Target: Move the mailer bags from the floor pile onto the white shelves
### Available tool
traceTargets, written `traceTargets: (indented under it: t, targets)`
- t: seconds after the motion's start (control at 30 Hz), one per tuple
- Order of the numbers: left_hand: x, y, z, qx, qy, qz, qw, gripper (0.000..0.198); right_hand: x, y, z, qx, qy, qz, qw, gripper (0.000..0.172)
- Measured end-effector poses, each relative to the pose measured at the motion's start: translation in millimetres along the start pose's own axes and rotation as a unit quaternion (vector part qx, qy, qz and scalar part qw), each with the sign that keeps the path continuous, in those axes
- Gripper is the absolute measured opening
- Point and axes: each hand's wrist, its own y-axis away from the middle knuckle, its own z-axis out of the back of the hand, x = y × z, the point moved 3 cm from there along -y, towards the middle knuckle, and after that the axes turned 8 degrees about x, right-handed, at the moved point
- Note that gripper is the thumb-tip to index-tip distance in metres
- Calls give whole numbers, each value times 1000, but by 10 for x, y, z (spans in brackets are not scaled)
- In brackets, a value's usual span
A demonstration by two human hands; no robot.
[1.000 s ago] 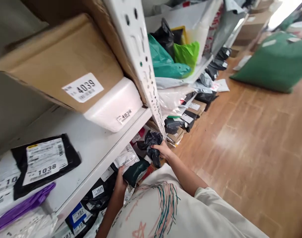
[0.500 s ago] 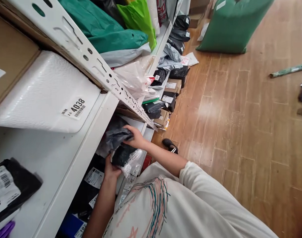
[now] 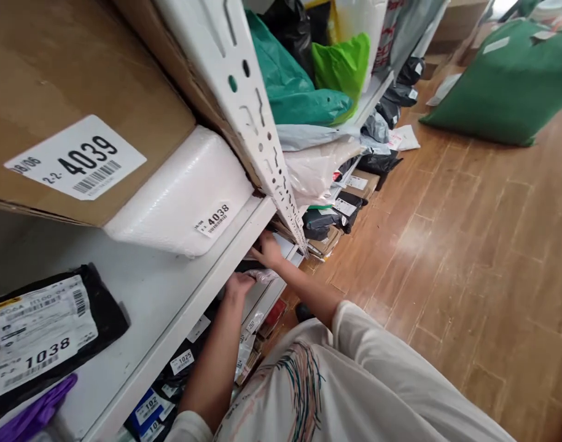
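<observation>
Both my hands are inside the lower shelf bay, below the white shelf edge (image 3: pixel 193 313). My left hand (image 3: pixel 239 285) is curled at the near side of a small heap of plastic parcels, its thumb against a crinkled, pale plastic-wrapped parcel (image 3: pixel 265 275). Deeper in, my right hand (image 3: pixel 268 250) has its fingers bent over the far side of the heap. What lies under those fingers is dark and mostly hidden by the shelf edge and the hand. Black labelled parcels, one marked 1025 (image 3: pixel 183 361), lie beside my left forearm.
Above stand a carton labelled 4039 (image 3: pixel 91 209), a white foam-wrapped parcel (image 3: pixel 179 209) and a black parcel (image 3: pixel 108 313). A perforated shelf post (image 3: pixel 266 135) rises close to my right hand. Farther off are bagged parcels and a large green sack (image 3: pixel 497 92) on the wooden floor (image 3: pixel 423 258).
My hands have gone deeper into the lower bay, and the grey and black parcels they held are now mostly out of sight. The view has turned left, bringing the 4039 label in.
</observation>
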Motion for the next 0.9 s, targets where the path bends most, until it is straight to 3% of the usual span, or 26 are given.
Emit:
traceTargets:
  t: [0.07,0.13,0.27,0.37,0.47,0.53,0.63,0.7,0.73,0.8,0.9]
  targets:
    - [-23,23,97,26,-23,-12,999,22,-87,316,42,-4,8,27,1000,44]
    - [11,35,217,14,-52,-34,998,15,-147,514,32,55,26,91,994,41]
    - [199,65,484,-28,-62,-78,995,18,-284,476,-28,158,76,139,975,46]
    - [381,129,743,-58,-57,-116,990,37,-335,327,-5,139,121,107,977,44]
    - [543,186,989,-105,-35,-166,980,52,-326,440,48,112,118,98,982,43]
    - [614,197,1072,-121,-19,-193,974,56,-301,689,4,180,90,153,967,50]
    - [643,188,1054,-109,5,-215,970,60,-306,1117,-185,323,66,225,917,82]
    - [627,186,1008,-98,23,-221,970,59,-356,1269,-332,359,64,203,909,95]
    - [618,190,997,-98,34,-219,970,55,-385,1288,-398,357,59,179,915,91]
    - [614,209,1026,-113,57,-201,971,39,-433,1234,-500,334,24,117,935,74]
    - [647,269,1174,-139,87,-155,974,15,-541,1041,-550,241,-89,-80,963,47]
